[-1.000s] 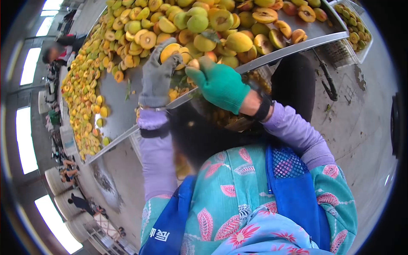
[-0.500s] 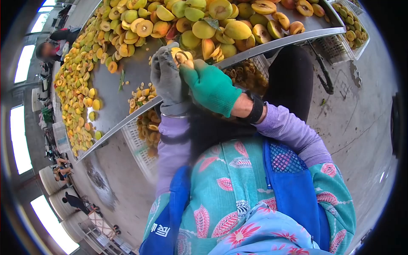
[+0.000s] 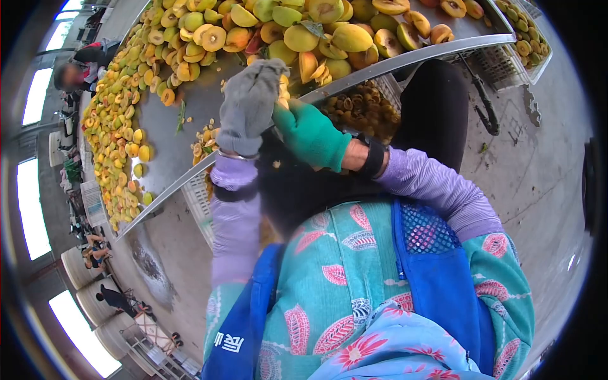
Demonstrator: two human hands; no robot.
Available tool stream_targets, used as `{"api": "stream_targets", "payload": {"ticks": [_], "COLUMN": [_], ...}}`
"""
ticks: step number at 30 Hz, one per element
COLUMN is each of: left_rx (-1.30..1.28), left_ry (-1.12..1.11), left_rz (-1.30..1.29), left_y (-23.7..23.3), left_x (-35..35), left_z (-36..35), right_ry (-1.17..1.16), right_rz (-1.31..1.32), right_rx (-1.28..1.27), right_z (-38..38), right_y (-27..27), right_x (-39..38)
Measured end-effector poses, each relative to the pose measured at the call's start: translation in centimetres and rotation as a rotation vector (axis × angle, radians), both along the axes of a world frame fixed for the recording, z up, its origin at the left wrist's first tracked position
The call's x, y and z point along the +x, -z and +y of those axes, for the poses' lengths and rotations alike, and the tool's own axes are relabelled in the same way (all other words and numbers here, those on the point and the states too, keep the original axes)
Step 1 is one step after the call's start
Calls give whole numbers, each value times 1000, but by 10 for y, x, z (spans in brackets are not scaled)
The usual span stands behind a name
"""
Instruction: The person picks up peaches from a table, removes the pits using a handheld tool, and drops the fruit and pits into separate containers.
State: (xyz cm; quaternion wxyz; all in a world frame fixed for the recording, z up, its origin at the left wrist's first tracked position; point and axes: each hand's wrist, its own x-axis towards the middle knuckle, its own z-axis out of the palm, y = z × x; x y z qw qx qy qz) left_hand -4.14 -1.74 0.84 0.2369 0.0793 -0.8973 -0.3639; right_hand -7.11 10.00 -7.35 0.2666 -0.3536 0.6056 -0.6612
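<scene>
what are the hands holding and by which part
A yellow fruit piece, mostly hidden, between the left hand and right hand; exact grip cannot be told.

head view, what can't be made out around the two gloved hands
Head view only:
1. Fruit piece between the hands: nearly all covered by the grey glove of the left hand.
2. Grip of the right hand: its fingers do not show.
3. Crate under the table: partly hidden by the table's rim and the dark trouser leg.

smooth metal table (image 3: 183, 136); knit cloth gloves; white plastic crate (image 3: 201, 201).
</scene>
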Motion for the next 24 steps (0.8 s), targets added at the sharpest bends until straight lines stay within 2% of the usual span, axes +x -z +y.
{"api": "stream_targets", "payload": {"ticks": [2, 3, 5, 6, 7, 8, 9, 12, 13, 15, 17, 20, 21, 24], "left_rx": [-71, 373, 608, 730, 873, 821, 773, 674, 623, 544, 705, 890, 917, 920], "left_ry": [20, -115, -187, -223, -144, -132, -124, -154, -163, -179, -172, -168, -150, -136], "left_rz": [-161, -140, 53, 142, 201, 183, 167, 90, 71, 61, 79, 124, 108, 77], "left_y": [-14, -17, -6, -1, 1, 2, 3, -2, 2, 11, 11, 3, 2, -8], "left_x": [-6, -8, -10, -8, -5, -5, -4, -4, -6, -7, -8, -5, -2, 4], "left_z": [2, 14, 19, 20, 23, 23, 21, 23, 22, 21, 22, 32, 32, 38], "right_ry": [-70, -84, -64, -194, -326, -459, -498, -504, -266, -398, -615, -476, -324, -848], "right_rz": [-275, -414, -689, -828, -966, -1103, -1242, -1259, -847, -1192, -1552, -1219, -1025, -1624], "right_rx": [-20, -14, 57, 46, 39, 34, 3, 22, 165, 48, -90, 47, 162, -316], "right_z": [11, 15, 19, 24, 31, 37, 41, 38, 37, 40, 40, 43, 40, 38], "right_y": [-28, -43, -74, -80, -82, -86, -97, -92, -100, -95, -89, -92, -97, -77], "right_x": [-1, -2, -9, -16, -27, -36, -42, -38, -27, -29, -41, -26, -18, -27]}}
